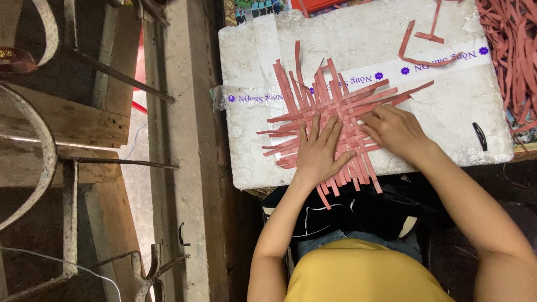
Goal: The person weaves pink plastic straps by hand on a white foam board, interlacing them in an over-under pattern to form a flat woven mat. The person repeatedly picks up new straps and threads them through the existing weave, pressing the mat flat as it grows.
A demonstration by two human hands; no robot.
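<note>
A flat woven mat of reddish-pink strips (330,100) lies on a white foam board (447,106), with loose strip ends sticking out on all sides. My left hand (319,151) presses flat on the near part of the weave, fingers spread. My right hand (394,130) rests on the weave's right side, its fingers curled down onto the strips; whether they pinch one I cannot tell.
A pile of loose reddish strips (512,50) lies at the board's far right, with two stray strips (425,39) on the board. A small black clip (480,136) sits near the right edge. Wooden beams (184,151) and metal bars (70,212) stand to the left.
</note>
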